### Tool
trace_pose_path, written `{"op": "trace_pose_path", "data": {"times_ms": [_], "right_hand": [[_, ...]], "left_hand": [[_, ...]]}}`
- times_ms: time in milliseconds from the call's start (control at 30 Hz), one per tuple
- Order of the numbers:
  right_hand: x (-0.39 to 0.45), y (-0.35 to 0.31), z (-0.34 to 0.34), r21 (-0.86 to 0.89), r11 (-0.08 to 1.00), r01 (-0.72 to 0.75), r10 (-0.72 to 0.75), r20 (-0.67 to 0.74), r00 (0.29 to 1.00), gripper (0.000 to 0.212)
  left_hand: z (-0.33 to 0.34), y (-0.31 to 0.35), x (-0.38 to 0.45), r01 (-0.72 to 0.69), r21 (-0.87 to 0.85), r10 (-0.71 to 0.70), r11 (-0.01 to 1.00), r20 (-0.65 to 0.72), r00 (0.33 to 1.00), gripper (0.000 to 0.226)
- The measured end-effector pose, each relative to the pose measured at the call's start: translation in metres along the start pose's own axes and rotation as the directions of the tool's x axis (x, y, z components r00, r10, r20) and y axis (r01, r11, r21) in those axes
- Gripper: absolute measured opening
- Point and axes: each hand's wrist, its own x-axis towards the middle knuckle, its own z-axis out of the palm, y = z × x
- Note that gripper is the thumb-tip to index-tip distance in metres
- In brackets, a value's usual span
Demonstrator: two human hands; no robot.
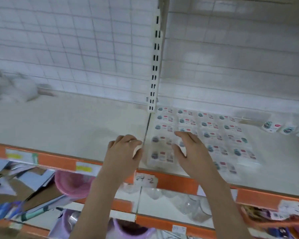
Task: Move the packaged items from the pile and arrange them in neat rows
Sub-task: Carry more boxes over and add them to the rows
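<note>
Small clear packets with blue and red labels (209,125) lie flat in several rows on the white shelf (76,125), right of the slotted upright (154,66). My right hand (190,150) hovers over the second row with fingers spread and holds nothing. My left hand (123,150) hangs at the shelf's divider, left of the first row, fingers loosely curled; something pale shows under its fingertips, but I cannot tell what. A few more packets (283,129) lie loose at the far right. A blurred white pile (12,90) sits at the back left.
An orange price rail (178,180) with paper tags edges the shelf front. Below it are pink bowls (72,183), clear glass bowls (192,204) and boxed goods. A wire grid backs the shelf.
</note>
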Motion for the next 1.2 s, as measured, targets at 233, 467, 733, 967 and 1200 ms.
{"op": "trace_pose_path", "data": {"times_ms": [233,467,733,967,1200], "right_hand": [[0.039,-0.153,0.116,0.072,0.993,0.091,-0.097,0.084,0.992,0.036],[0.095,-0.278,0.208,0.14,0.966,0.217,-0.24,0.174,0.955,0.036],[0.175,-0.375,0.298,0.128,0.942,0.31,-0.333,0.24,0.912,0.038],[0.263,-0.425,0.356,0.038,0.985,0.169,-0.173,0.242,0.955,0.043],[0.336,-0.43,0.385,-0.083,0.996,0.029,-0.002,0.311,0.951,0.079]], "left_hand": [[-0.085,-0.171,-0.053,0.303,0.077,-0.291,0.95,-0.139,0.947,0.025],[-0.156,-0.304,-0.098,0.507,0.054,-0.482,0.86,-0.242,0.842,0.023],[-0.204,-0.42,-0.114,0.606,0.065,-0.567,0.793,-0.287,0.772,0.026],[-0.248,-0.515,-0.078,0.572,0.148,-0.528,0.807,-0.256,0.81,0.026],[-0.259,-0.561,-0.052,0.543,0.121,-0.515,0.831,-0.199,0.833,0.028]]}}
